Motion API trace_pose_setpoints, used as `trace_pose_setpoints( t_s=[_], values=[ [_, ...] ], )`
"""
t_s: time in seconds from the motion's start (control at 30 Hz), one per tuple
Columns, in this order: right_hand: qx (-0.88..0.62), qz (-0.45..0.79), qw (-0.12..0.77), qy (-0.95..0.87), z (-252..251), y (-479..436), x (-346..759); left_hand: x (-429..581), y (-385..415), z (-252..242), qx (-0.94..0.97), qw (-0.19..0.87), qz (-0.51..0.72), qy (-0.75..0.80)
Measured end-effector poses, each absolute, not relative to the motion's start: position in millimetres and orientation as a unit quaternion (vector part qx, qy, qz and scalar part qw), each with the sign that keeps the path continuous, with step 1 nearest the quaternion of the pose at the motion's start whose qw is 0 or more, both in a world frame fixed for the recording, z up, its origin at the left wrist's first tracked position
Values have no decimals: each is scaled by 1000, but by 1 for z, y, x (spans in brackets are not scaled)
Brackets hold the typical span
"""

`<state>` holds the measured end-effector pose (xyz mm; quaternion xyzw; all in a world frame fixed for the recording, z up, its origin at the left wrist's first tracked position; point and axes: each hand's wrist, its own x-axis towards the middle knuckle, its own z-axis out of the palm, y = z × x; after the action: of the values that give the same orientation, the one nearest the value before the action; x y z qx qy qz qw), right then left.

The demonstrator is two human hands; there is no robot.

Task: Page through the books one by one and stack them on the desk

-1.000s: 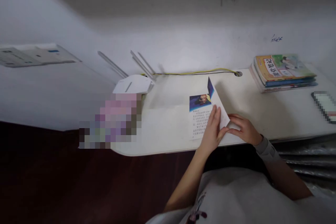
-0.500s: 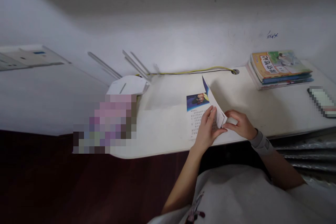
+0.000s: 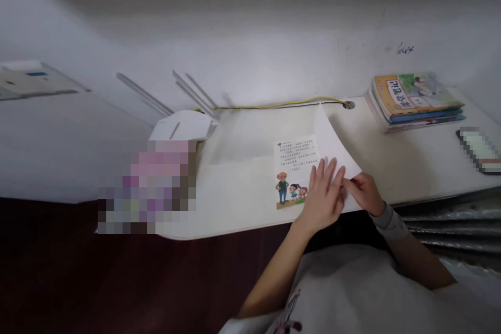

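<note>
An open picture book (image 3: 296,159) lies near the front edge of the white desk (image 3: 238,188). Its left page carries printed text and cartoon figures. My left hand (image 3: 324,195) rests on the book with its fingers stretched out, close to the fold. A blank-looking white page (image 3: 334,143) rises on the right side and curves upward at its far corner. The near right corner of that page is pinched between the fingers of my right hand (image 3: 364,193), which wears a grey wristband (image 3: 388,222). Part of the book is hidden beneath my hands.
A stack of books (image 3: 417,99) stands at the back right, with a phone-like device (image 3: 479,151) near the right edge. To the left are a white router (image 3: 182,126) with antennas and a pixelated pink item (image 3: 162,172). A yellow cable (image 3: 274,106) runs along the wall.
A page has been turned: the left page with the dark blue picture now shows text and cartoon figures. My left hand has flattened and shifted right; my right hand has moved slightly right.
</note>
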<state>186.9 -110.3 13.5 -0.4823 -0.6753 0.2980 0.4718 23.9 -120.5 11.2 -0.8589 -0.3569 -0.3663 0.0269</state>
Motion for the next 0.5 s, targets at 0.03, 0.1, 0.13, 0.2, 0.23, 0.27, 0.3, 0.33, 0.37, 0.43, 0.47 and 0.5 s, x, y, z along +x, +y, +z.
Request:
trace_pose_setpoints(
  t_s=[0.03, 0.1, 0.13, 0.2, 0.23, 0.27, 0.3, 0.33, 0.37, 0.43, 0.47, 0.5],
  values=[
    [-480, 289, 468, -684, 14, -110, 191, 28, -114, 8, -867, 16, -350, -355],
    [-490, 271, 463, -687, 15, -107, 203, 34, -103, 2, -874, 16, -340, -346],
    [-502, 258, 463, -683, 14, -104, 210, 36, -100, -1, -876, 23, -341, -340],
    [-535, 207, 450, -684, 10, -99, 223, 40, -98, -7, -877, 38, -344, -333],
    [-553, 169, 430, -693, 6, -96, 228, 41, -99, -9, -876, 44, -345, -334],
    [-570, 128, 398, -707, 1, -94, 231, 43, -100, -11, -875, 47, -343, -337],
    [-584, 90, 355, -724, -4, -91, 232, 44, -100, -13, -874, 50, -341, -343],
    [-595, 59, 311, -739, -8, -90, 232, 45, -101, -15, -873, 52, -337, -350],
    [-603, 37, 269, -750, -12, -89, 230, 46, -102, -16, -871, 55, -334, -357],
    [-611, 13, 210, -763, -17, -88, 226, 46, -102, -18, -867, 60, -328, -370],
    [-613, 8, 194, -766, -18, -88, 224, 46, -103, -19, -866, 62, -322, -379],
    [-614, 8, 186, -767, -19, -88, 223, 46, -103, -19, -864, 62, -313, -390]
  ],
)
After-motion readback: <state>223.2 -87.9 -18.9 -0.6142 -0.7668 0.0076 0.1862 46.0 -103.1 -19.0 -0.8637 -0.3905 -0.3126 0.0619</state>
